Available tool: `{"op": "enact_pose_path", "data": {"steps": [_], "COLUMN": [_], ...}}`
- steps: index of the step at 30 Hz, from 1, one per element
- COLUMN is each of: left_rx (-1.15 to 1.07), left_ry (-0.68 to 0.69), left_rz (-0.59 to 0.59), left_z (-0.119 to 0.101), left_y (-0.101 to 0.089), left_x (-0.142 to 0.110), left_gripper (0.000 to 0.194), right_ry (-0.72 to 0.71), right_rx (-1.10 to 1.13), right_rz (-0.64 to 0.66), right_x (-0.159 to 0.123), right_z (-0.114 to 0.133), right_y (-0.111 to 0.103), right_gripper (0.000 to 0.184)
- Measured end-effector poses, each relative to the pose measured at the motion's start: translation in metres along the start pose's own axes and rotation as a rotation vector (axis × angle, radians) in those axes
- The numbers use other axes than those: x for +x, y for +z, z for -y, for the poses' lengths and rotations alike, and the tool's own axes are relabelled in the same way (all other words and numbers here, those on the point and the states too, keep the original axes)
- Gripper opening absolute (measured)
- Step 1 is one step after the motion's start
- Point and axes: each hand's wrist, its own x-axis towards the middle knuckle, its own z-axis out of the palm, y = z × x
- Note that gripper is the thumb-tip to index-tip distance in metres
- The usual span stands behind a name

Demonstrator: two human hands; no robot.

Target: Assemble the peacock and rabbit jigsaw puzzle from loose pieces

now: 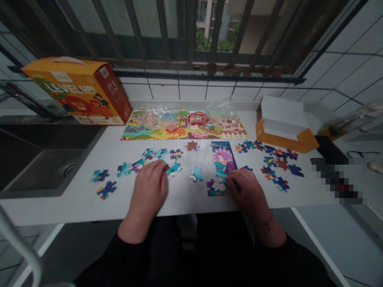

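Note:
My left hand [149,187] rests palm down on the white counter [74,199], fingers curled over a loose puzzle piece [174,169] area near its fingertips; what it grips, if anything, is hidden. My right hand [247,190] presses on the lower right of a partly joined strip of puzzle [223,158] showing a peacock and a rabbit. Several loose blue and teal pieces [196,174] lie between and around both hands.
Two finished puzzle sheets [155,127] lie at the back under clear plastic bags. An orange puzzle box [77,89] stands at the left by a sink [36,163]. An open orange and white tray box [284,125] sits at the right, with more pieces [278,163].

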Motion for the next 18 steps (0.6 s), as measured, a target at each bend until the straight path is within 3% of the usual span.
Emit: {"op": "enact_pose_path", "data": {"steps": [3,6,9,18], "left_rx": [0.073,0.097,0.117,0.102], "left_ry": [-0.101,-0.109,-0.094,-0.078], "left_rz": [-0.041,0.021,0.081,0.081], "left_z": [0.026,0.037,0.036,0.031], "left_y": [-0.013,-0.02,-0.02,-0.016], "left_x": [-0.004,-0.011,-0.015,-0.013], "left_gripper": [0.033,0.031,0.03,0.027], "right_ry": [-0.021,-0.028,-0.018,-0.019], "right_rx": [-0.008,-0.016,-0.014,-0.016], "right_rz": [-0.004,0.001,0.017,0.015], "right_x": [0.0,-0.001,-0.002,0.0], "right_z": [0.0,0.0,-0.001,0.001], "right_y": [0.0,0.001,0.001,-0.001], "right_gripper": [0.015,0.015,0.015,0.017]}}
